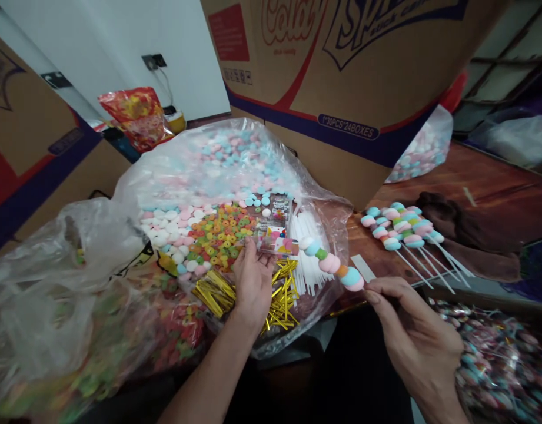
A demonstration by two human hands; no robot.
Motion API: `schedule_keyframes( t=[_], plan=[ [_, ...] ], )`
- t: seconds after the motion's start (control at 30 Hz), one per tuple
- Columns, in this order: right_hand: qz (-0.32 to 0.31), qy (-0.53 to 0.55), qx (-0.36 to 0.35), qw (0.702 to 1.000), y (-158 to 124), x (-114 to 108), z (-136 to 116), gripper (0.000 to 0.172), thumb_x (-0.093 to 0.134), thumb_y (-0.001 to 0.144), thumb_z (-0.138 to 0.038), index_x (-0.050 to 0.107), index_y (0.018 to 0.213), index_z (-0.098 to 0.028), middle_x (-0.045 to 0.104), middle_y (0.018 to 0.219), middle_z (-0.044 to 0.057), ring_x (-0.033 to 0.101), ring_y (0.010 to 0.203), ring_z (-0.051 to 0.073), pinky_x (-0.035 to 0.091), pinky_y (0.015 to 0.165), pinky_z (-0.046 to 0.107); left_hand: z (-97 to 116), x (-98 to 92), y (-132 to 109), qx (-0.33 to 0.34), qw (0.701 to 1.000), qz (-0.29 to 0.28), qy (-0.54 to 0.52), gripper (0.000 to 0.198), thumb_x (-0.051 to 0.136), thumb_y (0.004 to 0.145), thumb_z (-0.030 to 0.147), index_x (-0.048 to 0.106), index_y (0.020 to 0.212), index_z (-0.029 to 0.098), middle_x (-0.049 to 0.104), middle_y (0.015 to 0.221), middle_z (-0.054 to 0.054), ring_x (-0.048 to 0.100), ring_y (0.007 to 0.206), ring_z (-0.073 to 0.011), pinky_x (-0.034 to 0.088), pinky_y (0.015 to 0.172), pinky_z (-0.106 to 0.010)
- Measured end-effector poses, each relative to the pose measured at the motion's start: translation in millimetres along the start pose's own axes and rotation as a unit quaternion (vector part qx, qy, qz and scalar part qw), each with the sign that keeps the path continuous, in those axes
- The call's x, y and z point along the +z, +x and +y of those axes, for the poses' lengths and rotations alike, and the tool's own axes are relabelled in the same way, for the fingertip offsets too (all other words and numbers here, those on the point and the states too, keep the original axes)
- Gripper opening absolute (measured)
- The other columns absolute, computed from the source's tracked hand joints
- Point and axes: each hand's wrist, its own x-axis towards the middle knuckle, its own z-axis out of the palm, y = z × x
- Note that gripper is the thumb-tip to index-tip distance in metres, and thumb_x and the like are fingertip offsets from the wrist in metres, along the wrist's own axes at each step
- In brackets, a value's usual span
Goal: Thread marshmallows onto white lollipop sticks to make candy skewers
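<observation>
My right hand (412, 330) is closed, its thumb and forefinger pinching the lower end of a candy skewer (330, 263) threaded with white, blue, pink, green and orange pieces. My left hand (255, 277) is closed on the near edge of a clear printed candy bag (277, 244). The skewer's white tip is at the bag's right end; I cannot tell whether it is inside. Below my left hand lie gold twist ties (282, 300) in loose bundles. White sticks (308, 253) lie to the right of the bag. Orange, yellow and green ring candies (222, 232) are heaped beyond my left hand.
Finished-looking candy skewers (401, 227) lie on the table at right. A large carton (341, 88) stands behind, another carton (27, 129) at left. Plastic bags of ring candies (120, 330) fill the front left. Wrapped candies (504, 359) fill the lower right.
</observation>
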Motion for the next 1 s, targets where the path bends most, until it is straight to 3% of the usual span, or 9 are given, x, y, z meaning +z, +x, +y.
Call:
schedule_keyframes(
  t=[0.2,0.37,0.53,0.7,1.0],
  plan=[
    [-0.059,-0.05,-0.035,0.996,2.2,-7.1,7.7,0.007,0.06,0.091,-0.018,0.065,0.09,-0.023,0.065,0.084,0.002,0.061,0.077,0.017,0.047,0.071,0.029,0.4,-3.3,0.5,0.001,1.0,-0.029,-0.001,0.021,0.07,0.084,0.037,0.063,0.086,0.017,0.069,0.079,-0.001,0.066,0.07,-0.0107,0.052,0.068,-0.023],
    [-0.117,-0.027,0.001,0.993,6.1,-14.8,8.2,0.01,0.059,0.092,-0.025,0.066,0.086,-0.023,0.066,0.081,0.002,0.062,0.072,0.016,0.047,0.065,0.026,0.5,-4.4,2.2,0.029,0.997,-0.063,0.045,0.03,0.077,0.075,0.041,0.062,0.084,0.017,0.069,0.078,0.0,0.066,0.067,-0.012,0.053,0.068,-0.025],
    [-0.109,0.003,0.019,0.994,6.8,-10.7,4.8,0.009,0.06,0.092,-0.024,0.066,0.086,-0.022,0.066,0.08,0.002,0.062,0.071,0.016,0.048,0.065,0.025,-6.5,-6.7,1.1,0.092,0.985,-0.089,0.119,0.033,0.075,0.075,0.048,0.06,0.08,0.019,0.065,0.072,0.002,0.06,0.059,-0.0099,0.05,0.061,-0.022],
    [-0.103,0.036,0.018,0.994,1.5,6.1,2.9,0.007,0.06,0.092,-0.017,0.065,0.089,-0.022,0.065,0.082,0.0,0.061,0.073,0.014,0.048,0.067,0.023,-18.8,-5.9,-6.5,0.146,0.973,-0.098,0.148,0.033,0.072,0.077,0.05,0.06,0.081,0.02,0.064,0.077,0.002,0.06,0.066,-0.0088,0.05,0.067,-0.02],
    [-0.078,-0.016,-0.005,0.997,-2.6,38.2,1.3,0.008,0.06,0.092,-0.014,0.063,0.089,-0.02,0.062,0.08,0.001,0.059,0.073,0.013,0.046,0.067,0.024,-19.1,-2.8,-25.6,0.015,0.981,-0.142,0.135,0.04,0.066,0.082,0.055,0.057,0.099,0.02,0.072,0.091,-0.006,0.071,0.084,-0.0187,0.054,0.073,-0.028]
  ],
)
